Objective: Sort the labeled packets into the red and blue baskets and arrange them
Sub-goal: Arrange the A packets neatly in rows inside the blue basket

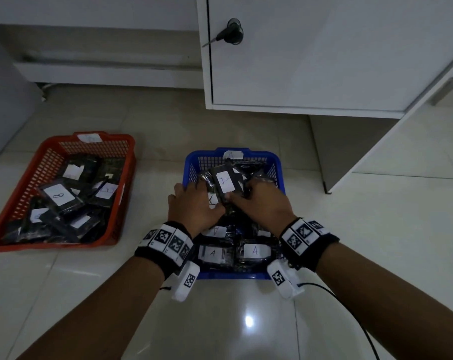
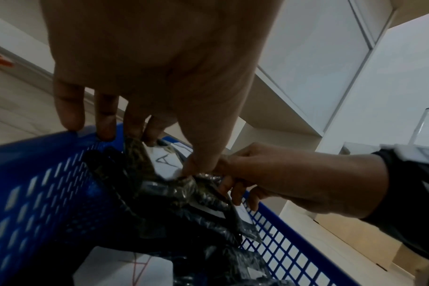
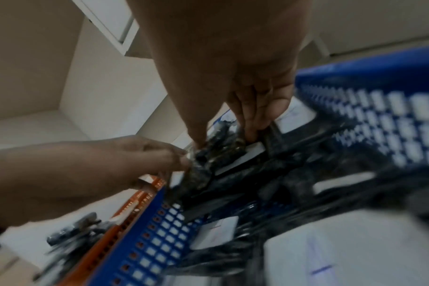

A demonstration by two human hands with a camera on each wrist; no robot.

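The blue basket (image 1: 279, 170) sits in the middle of the floor and holds several dark packets with white "A" labels. One "A" packet (image 1: 224, 181) stands tilted up at the basket's far end, held by both hands. My left hand (image 1: 194, 206) pinches its near left edge with thumb and fingers; in the left wrist view the left thumb (image 2: 201, 158) sits on the packet (image 2: 167, 160). My right hand (image 1: 259, 201) grips the packet's right side, its fingers (image 3: 252, 123) curled over the packet (image 3: 208, 154). The red basket (image 1: 17, 188) at the left holds "B" packets (image 1: 59, 194).
A white cabinet (image 1: 324, 61) with a key in its lock stands right behind the blue basket. A low white shelf (image 1: 103, 71) runs behind the red basket. A black cable (image 1: 350, 307) trails from my right wrist over the glossy tiled floor (image 1: 246, 320).
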